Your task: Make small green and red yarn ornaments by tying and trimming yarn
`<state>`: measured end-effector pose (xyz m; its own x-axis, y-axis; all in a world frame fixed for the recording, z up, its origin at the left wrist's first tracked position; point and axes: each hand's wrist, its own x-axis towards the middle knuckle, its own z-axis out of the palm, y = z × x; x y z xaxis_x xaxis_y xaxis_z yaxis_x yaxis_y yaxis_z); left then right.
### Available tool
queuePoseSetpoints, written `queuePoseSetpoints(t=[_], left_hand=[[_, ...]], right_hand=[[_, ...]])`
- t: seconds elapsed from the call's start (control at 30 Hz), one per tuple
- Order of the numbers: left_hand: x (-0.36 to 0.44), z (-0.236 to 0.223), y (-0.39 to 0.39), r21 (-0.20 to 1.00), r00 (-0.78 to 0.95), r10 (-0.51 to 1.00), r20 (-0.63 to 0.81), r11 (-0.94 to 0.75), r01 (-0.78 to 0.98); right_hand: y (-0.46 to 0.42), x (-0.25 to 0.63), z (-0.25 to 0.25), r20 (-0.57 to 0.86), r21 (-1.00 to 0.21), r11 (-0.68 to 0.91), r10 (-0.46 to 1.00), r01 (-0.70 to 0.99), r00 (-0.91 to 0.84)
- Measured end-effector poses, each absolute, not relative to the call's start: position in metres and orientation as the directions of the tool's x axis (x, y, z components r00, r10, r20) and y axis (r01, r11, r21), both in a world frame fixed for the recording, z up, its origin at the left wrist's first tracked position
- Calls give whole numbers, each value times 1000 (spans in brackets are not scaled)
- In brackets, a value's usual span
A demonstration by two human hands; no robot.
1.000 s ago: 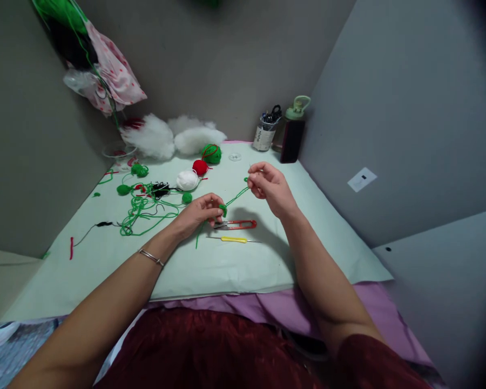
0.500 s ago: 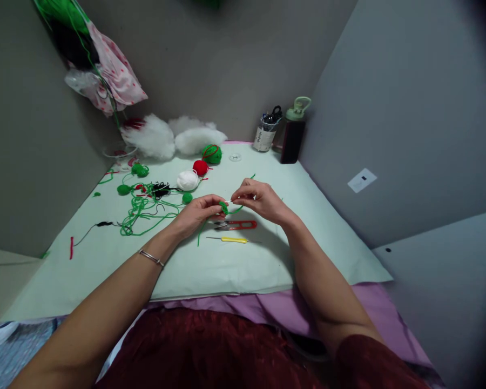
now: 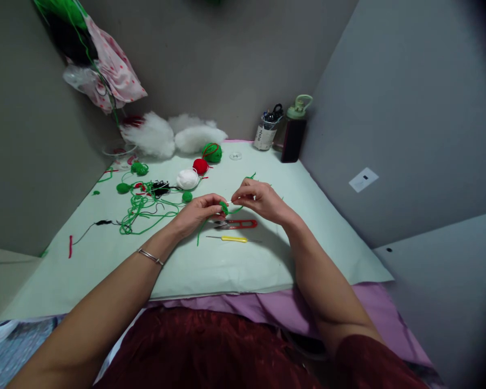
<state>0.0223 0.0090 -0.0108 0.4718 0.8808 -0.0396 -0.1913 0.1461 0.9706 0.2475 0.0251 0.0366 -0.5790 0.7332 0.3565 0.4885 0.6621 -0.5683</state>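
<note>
Between the thumb and fingers of my left hand [image 3: 200, 212] is a small green crocheted piece [image 3: 224, 208]. My right hand [image 3: 259, 197] pinches a thin, pale needle [image 3: 229, 202], whose tip points left at the green piece; whether it has entered the stitches is too small to tell. A strand of green yarn [image 3: 237, 210] runs from the piece toward my right hand, and a green end sticks up behind the fingers. Just below the hands lie red-handled thread snips [image 3: 243, 223] and a yellow-handled crochet hook [image 3: 234, 239].
To the left spreads a tangle of green yarn [image 3: 140, 213] with black yarn [image 3: 161, 188]. Behind it are a white ball [image 3: 187, 179], a red ball [image 3: 200, 166], a green yarn ball [image 3: 213, 153] and white stuffing [image 3: 154, 138]. A pen cup [image 3: 265, 135] and bottle [image 3: 295, 132] stand at the back.
Both hands keep almost the same place and grip. The camera view has shifted very slightly; the things on the table have not moved.
</note>
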Motion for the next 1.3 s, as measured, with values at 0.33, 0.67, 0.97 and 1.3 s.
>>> queuePoseSetpoints(t=[0.33, 0.67, 0.97, 1.3], left_hand=[[21, -12, 9, 974, 491, 870, -49, 151, -170], [20, -14, 9, 973, 533, 845, -47, 160, -167], [19, -14, 9, 977, 553, 833, -24, 137, -164], [19, -17, 10, 981, 566, 824, -21, 126, -148]], right_hand=[[25, 247, 36, 349, -577, 663, 728, 477, -590], [23, 243, 36, 312, -631, 639, 727, 439, -612], [27, 247, 33, 336, -590, 654, 732, 473, -593], [27, 252, 35, 325, -585, 665, 716, 464, -618]])
